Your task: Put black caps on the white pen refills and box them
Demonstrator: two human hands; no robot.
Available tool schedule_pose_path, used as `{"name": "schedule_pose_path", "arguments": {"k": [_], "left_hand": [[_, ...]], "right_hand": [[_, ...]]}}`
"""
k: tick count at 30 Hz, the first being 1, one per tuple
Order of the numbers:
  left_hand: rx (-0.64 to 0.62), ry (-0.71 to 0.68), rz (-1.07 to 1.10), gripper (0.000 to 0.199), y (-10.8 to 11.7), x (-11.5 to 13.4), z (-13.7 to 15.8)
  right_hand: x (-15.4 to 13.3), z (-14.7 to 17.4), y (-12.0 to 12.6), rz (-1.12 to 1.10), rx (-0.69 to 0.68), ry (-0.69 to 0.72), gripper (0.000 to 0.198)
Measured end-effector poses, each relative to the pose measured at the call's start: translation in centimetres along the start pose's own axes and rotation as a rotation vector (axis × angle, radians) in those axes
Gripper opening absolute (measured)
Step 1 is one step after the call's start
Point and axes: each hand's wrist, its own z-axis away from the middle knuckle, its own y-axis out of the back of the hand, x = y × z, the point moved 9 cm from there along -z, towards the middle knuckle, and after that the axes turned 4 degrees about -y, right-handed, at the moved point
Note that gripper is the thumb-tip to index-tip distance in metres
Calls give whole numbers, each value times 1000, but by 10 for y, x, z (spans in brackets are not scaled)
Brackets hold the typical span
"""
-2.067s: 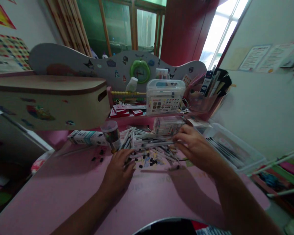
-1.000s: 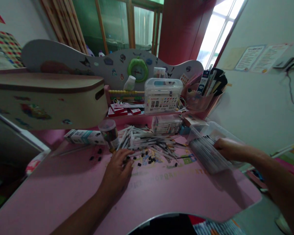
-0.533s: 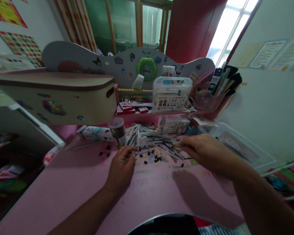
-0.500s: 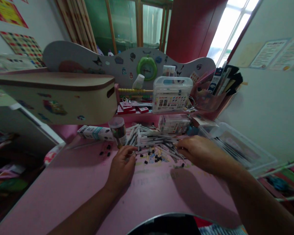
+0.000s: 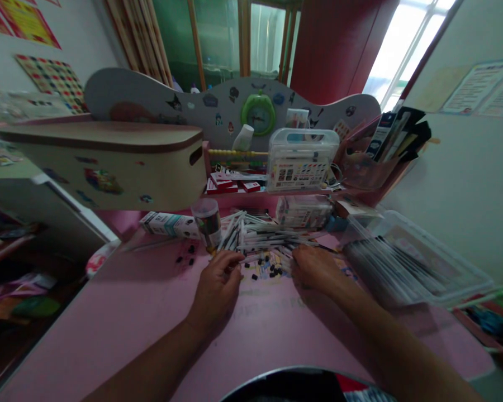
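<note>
A heap of thin white pen-like sticks [image 5: 266,239] lies across the back of the pink desk [image 5: 251,346]. In front of it are scattered several small black pieces [image 5: 273,272], which look like caps. My left hand [image 5: 218,279] rests at the heap's front left edge, its fingers curled and thumb close to the index finger; what they hold, if anything, is hidden. At the front right of the heap, my right hand [image 5: 316,269] reaches down with its fingers drawn together. Its fingertips are partly hidden, so what they grip cannot be made out.
A clear jar [image 5: 207,223] stands left of the heap, beside a long white box [image 5: 167,224]. On the right, a clear plastic bin [image 5: 456,273] holds several dark-tipped sticks. Behind are a clear carry case [image 5: 302,162], a green clock [image 5: 259,115] and a beige storage box [image 5: 151,178].
My right hand has moved left and inward, away from the bin, to the heap's front edge. My left hand stays by the heap. The whole view has shifted slightly.
</note>
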Motion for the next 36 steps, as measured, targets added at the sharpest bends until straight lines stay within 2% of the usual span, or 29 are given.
{"name": "schedule_pose_path", "arguments": {"k": [4, 7, 10, 13, 15, 17, 20, 23, 25, 27, 30, 33, 36], "left_hand": [[-54, 42, 53, 17, -5, -4, 2], [-124, 199, 195, 22, -15, -15, 10], [-197, 364, 432, 36, -29, -18, 22], [-334, 422, 645, 45, -49, -5, 33], [-319, 539, 820, 39, -55, -5, 39], [-293, 576, 909, 33, -58, -7, 39], [-215, 609, 906, 36, -52, -19, 35], [-163, 659, 850, 41, -47, -32, 32], [-148, 670, 840, 43, -46, -34, 31], [-156, 669, 842, 44, -47, -32, 30], [-175, 668, 845, 45, -50, -30, 31], [-173, 670, 858, 45, -50, -29, 30], [-165, 666, 874, 43, -49, -30, 29]], "right_hand": [[8, 0, 10, -58, 98, 24, 21], [10, 4, 26, -231, 271, 96, 12], [-8, 17, 33, -503, 375, 274, 9], [-47, 38, 27, -680, 346, 541, 13], [-69, 50, 21, -718, 292, 660, 20], [-80, 55, 16, -715, 238, 710, 24], [-66, 44, 21, -661, 266, 642, 23], [-16, 17, 30, -530, 351, 339, 20], [18, 0, 21, -336, 247, 129, 21], [43, -6, 12, -194, 132, 18, 22], [56, -1, 6, -139, 24, 38, 12], [48, 11, 2, -99, -80, 135, 9], [36, 16, 1, -49, -88, 186, 15]]}}
